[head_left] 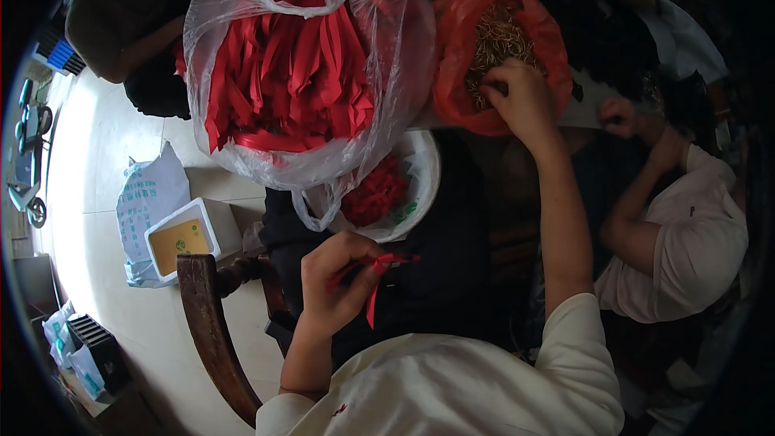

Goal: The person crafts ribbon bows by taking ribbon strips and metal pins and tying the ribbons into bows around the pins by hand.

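My left hand (335, 278) is closed in a pinch on a red ribbon (372, 305), folded at the fingertips with one tail hanging down. My right hand (519, 98) reaches into an orange plastic bag (448, 56) holding a heap of thin gold-coloured metal pieces (499, 36). Its thumb and fingers are curled together at the heap; whatever they grip is too small to make out. A clear plastic bag (400, 56) full of long red ribbon strips (291, 73) lies ahead of my left hand. Beneath it, a white bucket (433, 169) contains red ribbon pieces (378, 192).
A wooden chair (202, 315) stands at my left. On the tiled floor (89, 169) are a white foam box (230, 226) and a printed sack (153, 194). One person in a pale shirt (678, 234) sits at right; another person (113, 24) is at upper left.
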